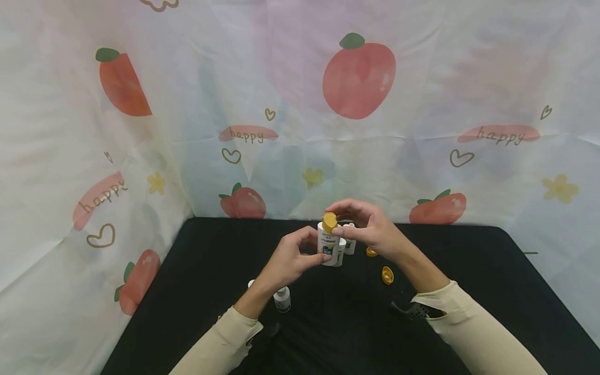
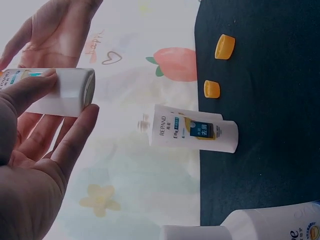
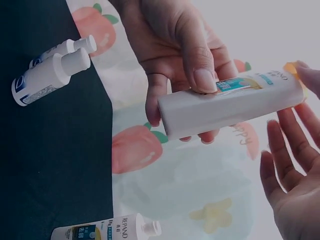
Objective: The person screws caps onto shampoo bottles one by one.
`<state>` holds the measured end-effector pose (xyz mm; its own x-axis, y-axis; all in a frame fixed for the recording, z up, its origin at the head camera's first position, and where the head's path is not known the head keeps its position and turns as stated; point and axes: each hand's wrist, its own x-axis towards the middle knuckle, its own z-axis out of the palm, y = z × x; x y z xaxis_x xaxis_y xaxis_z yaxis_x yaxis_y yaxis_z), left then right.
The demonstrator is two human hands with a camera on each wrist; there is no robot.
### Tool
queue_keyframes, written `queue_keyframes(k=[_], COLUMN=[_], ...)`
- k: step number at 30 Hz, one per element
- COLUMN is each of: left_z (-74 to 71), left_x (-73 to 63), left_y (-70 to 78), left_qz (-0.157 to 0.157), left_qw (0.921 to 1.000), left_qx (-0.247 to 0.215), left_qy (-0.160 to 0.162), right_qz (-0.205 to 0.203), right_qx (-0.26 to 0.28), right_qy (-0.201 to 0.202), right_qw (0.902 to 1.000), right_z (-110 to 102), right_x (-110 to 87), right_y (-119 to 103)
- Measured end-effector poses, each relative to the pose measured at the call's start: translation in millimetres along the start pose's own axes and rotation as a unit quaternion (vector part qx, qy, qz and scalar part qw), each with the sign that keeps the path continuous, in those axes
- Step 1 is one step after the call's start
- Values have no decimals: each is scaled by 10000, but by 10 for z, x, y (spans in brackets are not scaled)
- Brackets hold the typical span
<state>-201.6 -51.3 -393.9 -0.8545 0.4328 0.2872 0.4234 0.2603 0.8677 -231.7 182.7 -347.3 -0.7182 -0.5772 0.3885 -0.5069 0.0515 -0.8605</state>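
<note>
A white shampoo bottle (image 1: 327, 247) with a printed REPAND label is held up over the table. My left hand (image 1: 292, 255) grips its lower body, thumb across the front and fingers round the back. At the bottle's top sits a yellow cap (image 1: 330, 223), pinched between the thumb and fingers of my right hand (image 1: 370, 229). In the right wrist view, the bottle (image 3: 230, 107) lies across the picture, its capped end by the right fingers. Behind the held bottle stand uncapped REPAND bottles (image 2: 175, 130), partly hidden in the head view.
Two loose yellow caps (image 2: 225, 46) lie on the black table (image 1: 337, 333), right of the bottles. White bottles with white caps (image 3: 52, 75) stand on the left side, one mostly behind my left wrist. A printed curtain (image 1: 300, 104) hangs along the table's back and left.
</note>
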Motion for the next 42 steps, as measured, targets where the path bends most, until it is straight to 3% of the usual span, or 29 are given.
queue_keyframes(k=[21, 42], left_z=[39, 64], left_x=[-11, -2], left_y=[-12, 12], left_qz=[12, 184], left_qw=[9998, 9988], left_qx=[103, 182], left_qy=[141, 423], right_qz=[41, 122], right_qx=[52, -273], right_qy=[436, 914], right_qw=[9990, 9954], right_z=[80, 150], right_x=[3, 29], right_y=[11, -19])
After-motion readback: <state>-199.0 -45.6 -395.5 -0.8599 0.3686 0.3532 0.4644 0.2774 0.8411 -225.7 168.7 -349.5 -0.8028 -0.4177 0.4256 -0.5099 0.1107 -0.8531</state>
